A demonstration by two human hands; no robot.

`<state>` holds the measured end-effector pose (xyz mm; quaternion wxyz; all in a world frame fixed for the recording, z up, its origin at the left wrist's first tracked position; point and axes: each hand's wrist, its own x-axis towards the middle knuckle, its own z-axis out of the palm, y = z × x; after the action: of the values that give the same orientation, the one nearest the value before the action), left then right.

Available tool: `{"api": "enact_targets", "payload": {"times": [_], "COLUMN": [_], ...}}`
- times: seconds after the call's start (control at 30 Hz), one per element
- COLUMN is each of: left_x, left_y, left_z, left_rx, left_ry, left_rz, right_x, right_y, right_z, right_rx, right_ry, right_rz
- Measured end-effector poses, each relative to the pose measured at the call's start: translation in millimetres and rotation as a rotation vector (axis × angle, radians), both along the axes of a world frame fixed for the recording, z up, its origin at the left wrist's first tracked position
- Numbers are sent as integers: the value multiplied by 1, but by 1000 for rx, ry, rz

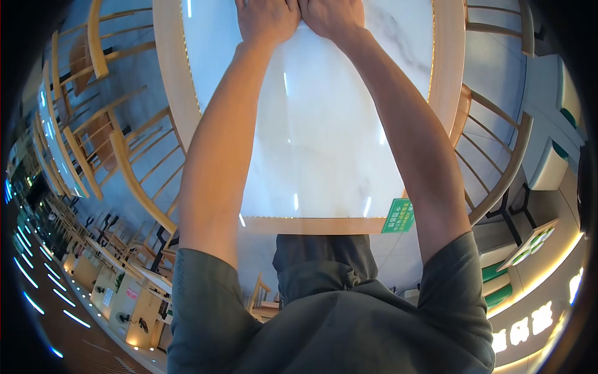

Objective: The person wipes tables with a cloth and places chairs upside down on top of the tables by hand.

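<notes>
Both of my arms stretch forward over a white marble-patterned table top (311, 143). My left hand (268, 19) is at the top edge of the view, its back facing up, low over or on the table surface. Close beside it, nearly touching at the thumb sides, is my right hand (333, 15), also back up. The frame's upper edge cuts off the fingers of both hands, so I cannot see whether they hold anything. A green sticker with white writing (397, 215) is at the near right corner of the table, by my right forearm.
A light wooden rim (311, 225) borders the table, close to my body. Wooden chairs stand on the left (146, 193) and right (498, 168). Farther right are pale seats with green parts (551, 165). More tables and chairs fill the far left.
</notes>
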<state>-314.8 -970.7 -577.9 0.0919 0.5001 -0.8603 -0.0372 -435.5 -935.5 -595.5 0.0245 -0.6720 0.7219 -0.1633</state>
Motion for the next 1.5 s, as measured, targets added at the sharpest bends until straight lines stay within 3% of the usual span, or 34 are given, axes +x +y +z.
{"api": "enact_targets", "payload": {"times": [0.27,0.37,0.7,0.93,1.17,1.5], "left_x": [56,89,218,288,303,289], "left_y": [105,156,355,444,435,293], "left_z": [15,-6,25,28,31,28], "left_rx": [54,-23,262,360,428,207], "left_ry": [52,128,84,85,104,42], "left_rz": [7,21,20,77,93,97], "right_x": [57,88,219,287,301,288], "right_y": [102,156,358,440,432,289], "right_z": [8,6,32,39,43,38], "right_rx": [87,-20,231,316,389,254], "right_ry": [-19,-47,-77,-114,-125,-114], "right_rz": [18,-6,-40,1,19,45]}}
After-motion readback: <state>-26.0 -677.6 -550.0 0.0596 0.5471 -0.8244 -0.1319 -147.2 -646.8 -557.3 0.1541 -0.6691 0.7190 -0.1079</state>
